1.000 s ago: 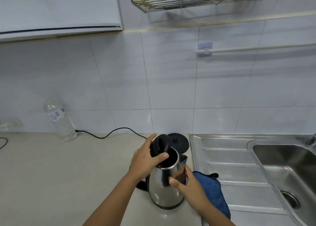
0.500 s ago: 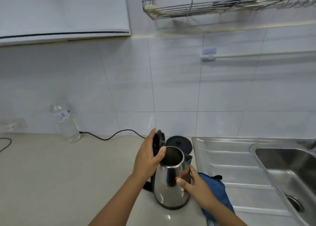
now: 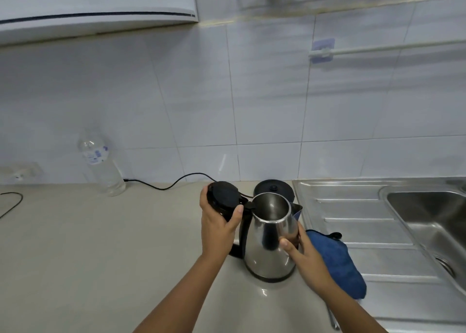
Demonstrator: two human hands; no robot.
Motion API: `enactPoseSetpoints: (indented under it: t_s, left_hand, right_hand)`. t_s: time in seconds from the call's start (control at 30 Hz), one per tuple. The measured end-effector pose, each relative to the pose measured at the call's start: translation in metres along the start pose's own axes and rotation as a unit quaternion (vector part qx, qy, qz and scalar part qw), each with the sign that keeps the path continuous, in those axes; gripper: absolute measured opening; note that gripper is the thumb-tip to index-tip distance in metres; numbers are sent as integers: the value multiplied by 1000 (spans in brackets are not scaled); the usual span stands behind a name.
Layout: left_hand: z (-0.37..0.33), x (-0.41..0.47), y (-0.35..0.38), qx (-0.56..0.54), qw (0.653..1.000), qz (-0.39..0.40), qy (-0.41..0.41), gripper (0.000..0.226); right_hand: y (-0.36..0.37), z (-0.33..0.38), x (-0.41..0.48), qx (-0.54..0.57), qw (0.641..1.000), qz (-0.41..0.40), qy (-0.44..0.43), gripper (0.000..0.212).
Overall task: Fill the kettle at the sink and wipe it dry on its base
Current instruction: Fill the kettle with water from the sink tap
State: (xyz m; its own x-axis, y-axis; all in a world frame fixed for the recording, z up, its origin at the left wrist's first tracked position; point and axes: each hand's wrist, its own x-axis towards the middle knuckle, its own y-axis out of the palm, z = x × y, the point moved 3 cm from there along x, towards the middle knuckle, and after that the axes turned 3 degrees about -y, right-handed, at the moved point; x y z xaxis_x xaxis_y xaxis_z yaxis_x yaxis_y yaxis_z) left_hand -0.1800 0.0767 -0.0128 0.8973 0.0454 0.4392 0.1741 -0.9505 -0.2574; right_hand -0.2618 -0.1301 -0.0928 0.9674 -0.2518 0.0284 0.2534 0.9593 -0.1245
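No legible text; bottle label [image 3: 94, 154] blurred.

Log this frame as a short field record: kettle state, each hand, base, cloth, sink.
kettle: stainless steel electric kettle, upright on the beige counter, off its base
lid: black hinged lid swung open
left hand: on the kettle's black handle, thumb near the lid hinge
right hand: against the kettle's body
base: round black power base, behind the kettle
cloth: blue cloth on the steel drainboard
sink: steel sink basin, far right
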Motion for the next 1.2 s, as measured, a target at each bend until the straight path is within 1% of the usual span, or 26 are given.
enactPoseSetpoints:
  t_s: [0.13, 0.27, 0.4, 0.43, 0.47, 0.53, 0.57, 0.7, 0.83, 0.97, 1.07, 1.17, 1.2]
  left_hand:
    - [9, -3, 6, -53, 998, -5, -44, 86]
    - [9, -5, 10, -97, 994, -2, -58, 90]
    - [18, -7, 8, -96, 993, 39, -49, 93]
    - [22, -7, 7, -86, 994, 53, -50, 88]
    - [26, -8, 6, -72, 994, 69, -53, 75]
    - [34, -7, 5, -30, 993, 103, -57, 42]
    - [37, -7, 5, -17, 991, 118, -61, 35]
    - [50, 2, 4, 2, 984, 136, -111, 25]
    - [54, 10, 5, 16, 980, 150, -131, 24]
    - [59, 11, 8, 6, 981, 133, -140, 15]
    - [56, 13, 12, -8, 981, 118, -150, 19]
    - [51, 19, 20, -16, 981, 112, -155, 34]
    - [49, 21, 22, -18, 982, 109, -153, 36]
  right_hand:
    - [4, -3, -2, 0, 1000, 2, 11, 89]
    - [4, -4, -4, -12, 999, -4, 31, 95]
    - [5, -4, -7, -6, 999, -9, 34, 96]
    - [5, -4, -7, -5, 999, -10, 36, 95]
    - [4, -4, -8, -4, 999, -11, 38, 94]
    - [4, -6, -8, -1, 999, -12, 39, 94]
    - [4, -7, -8, -1, 999, -13, 41, 94]
    - [4, -10, -9, -11, 998, -18, 52, 100]
    - [2, -5, -9, -30, 997, -28, 61, 83]
    - [8, -2, -10, -32, 997, -16, 64, 102]
    - [11, 4, -9, -19, 997, -9, 73, 100]
    - [11, 10, -7, -14, 998, -35, 60, 93]
    - [9, 12, -6, -13, 998, -44, 51, 91]
